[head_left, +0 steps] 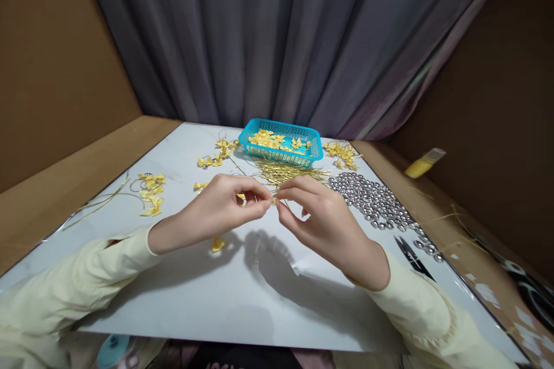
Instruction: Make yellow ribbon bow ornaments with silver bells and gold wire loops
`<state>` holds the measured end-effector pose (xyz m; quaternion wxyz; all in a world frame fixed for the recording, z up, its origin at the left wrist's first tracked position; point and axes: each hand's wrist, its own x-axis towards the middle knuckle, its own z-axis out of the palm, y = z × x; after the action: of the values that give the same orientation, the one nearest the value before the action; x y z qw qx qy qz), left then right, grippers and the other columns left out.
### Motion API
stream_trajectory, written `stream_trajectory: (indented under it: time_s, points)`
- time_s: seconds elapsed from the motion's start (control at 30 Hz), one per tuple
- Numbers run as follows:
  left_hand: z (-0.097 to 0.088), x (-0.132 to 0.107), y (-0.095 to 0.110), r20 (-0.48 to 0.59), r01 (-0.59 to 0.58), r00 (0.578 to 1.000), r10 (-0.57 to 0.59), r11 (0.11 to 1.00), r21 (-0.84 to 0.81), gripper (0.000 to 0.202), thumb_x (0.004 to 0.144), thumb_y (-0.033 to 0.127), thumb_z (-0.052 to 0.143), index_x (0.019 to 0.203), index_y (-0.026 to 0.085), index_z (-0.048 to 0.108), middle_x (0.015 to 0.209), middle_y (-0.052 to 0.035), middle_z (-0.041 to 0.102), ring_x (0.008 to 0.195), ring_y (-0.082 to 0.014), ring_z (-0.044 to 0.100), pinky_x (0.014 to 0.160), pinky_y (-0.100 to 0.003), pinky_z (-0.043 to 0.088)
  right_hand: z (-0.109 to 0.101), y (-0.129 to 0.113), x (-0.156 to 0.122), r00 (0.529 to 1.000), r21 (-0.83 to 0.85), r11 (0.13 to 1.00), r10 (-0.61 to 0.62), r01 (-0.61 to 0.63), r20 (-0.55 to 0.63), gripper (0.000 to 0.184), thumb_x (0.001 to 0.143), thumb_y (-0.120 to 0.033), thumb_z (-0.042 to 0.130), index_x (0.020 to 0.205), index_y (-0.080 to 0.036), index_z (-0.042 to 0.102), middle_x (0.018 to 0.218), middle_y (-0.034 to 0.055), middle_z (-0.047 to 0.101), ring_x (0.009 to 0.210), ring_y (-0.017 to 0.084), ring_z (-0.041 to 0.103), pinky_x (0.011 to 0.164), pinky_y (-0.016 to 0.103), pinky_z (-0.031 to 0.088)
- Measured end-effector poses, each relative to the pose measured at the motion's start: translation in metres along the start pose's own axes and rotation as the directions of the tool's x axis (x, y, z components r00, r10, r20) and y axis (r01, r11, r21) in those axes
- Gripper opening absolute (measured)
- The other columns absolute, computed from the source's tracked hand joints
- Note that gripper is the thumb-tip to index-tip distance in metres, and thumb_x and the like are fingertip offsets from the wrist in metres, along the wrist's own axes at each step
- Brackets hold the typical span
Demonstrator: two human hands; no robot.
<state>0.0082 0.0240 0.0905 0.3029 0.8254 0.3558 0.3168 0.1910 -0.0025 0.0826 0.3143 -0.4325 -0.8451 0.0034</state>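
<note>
My left hand (229, 199) and my right hand (314, 207) meet above the middle of the white tabletop (186, 294), fingertips almost touching. Both are closed in a pinch on a small yellow piece (273, 201), mostly hidden by the fingers; its exact kind cannot be made out. Behind the hands lies a pile of thin gold cords (288, 174). A yellow ribbon bow (219, 244) rests on the table below my left wrist. More yellow shows behind my left fingers, partly covered.
A turquoise basket (281, 158) holding yellow bows stands at the back. Bow clusters (151, 193) lie left, and others (341, 154) at back right. Silver beads (372, 199) spread on the right, near black snips (413, 258). A yellow-filled tube (424, 164) is beyond the right edge.
</note>
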Motion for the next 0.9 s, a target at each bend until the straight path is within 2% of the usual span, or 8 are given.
stream_trajectory:
  time_s: [0.2,0.43,0.6,0.9]
  points:
    - [-0.004,0.003,0.004,0.107,0.185,0.98,-0.169,0.969,-0.162,0.012,0.079,0.021,0.058,0.076,0.017,0.069,0.073,-0.0018,0.069,0.065,-0.0135,0.061,0.056,-0.022,0.047,-0.003,-0.002,-0.001,0.998,0.035,0.999,0.0,0.002,-0.057,0.01,0.081,-0.018,0.052,0.089,-0.012,0.057,0.085,0.007,0.061,0.077,0.016,0.057,0.055,0.025,0.044]
    - [-0.008,0.005,0.008,0.231,0.348,0.929,-0.29,0.895,-0.278,0.014,0.078,0.026,0.06,0.079,0.015,0.068,0.073,-0.0009,0.064,0.063,-0.0094,0.05,0.054,-0.019,0.038,-0.006,-0.003,-0.001,0.995,0.089,0.993,-0.068,0.074,-0.074,0.004,0.081,-0.012,0.05,0.084,-0.012,0.052,0.078,0.0055,0.056,0.073,0.015,0.052,0.056,0.026,0.041]
    - [-0.009,0.004,0.009,0.256,0.38,0.916,-0.308,0.871,-0.311,0.015,0.078,0.027,0.06,0.08,0.014,0.068,0.068,0.001,0.059,0.057,-0.007,0.043,0.049,-0.018,0.031,-0.009,-0.005,-0.003,0.997,0.082,0.995,-0.062,0.065,-0.035,0.009,0.082,-0.013,0.047,0.084,-0.011,0.056,0.081,0.0071,0.057,0.074,0.016,0.052,0.057,0.027,0.041]
    - [-0.007,0.003,0.006,0.224,0.344,0.932,-0.287,0.895,-0.284,0.018,0.079,0.03,0.06,0.083,0.015,0.069,0.08,-0.0022,0.066,0.071,-0.012,0.054,0.063,-0.023,0.04,-0.013,-0.007,-0.004,0.995,0.059,0.998,0.019,-0.025,0.097,0.018,0.082,-0.019,0.047,0.091,-0.01,0.061,0.082,0.007,0.057,0.069,0.016,0.053,0.055,0.027,0.041]
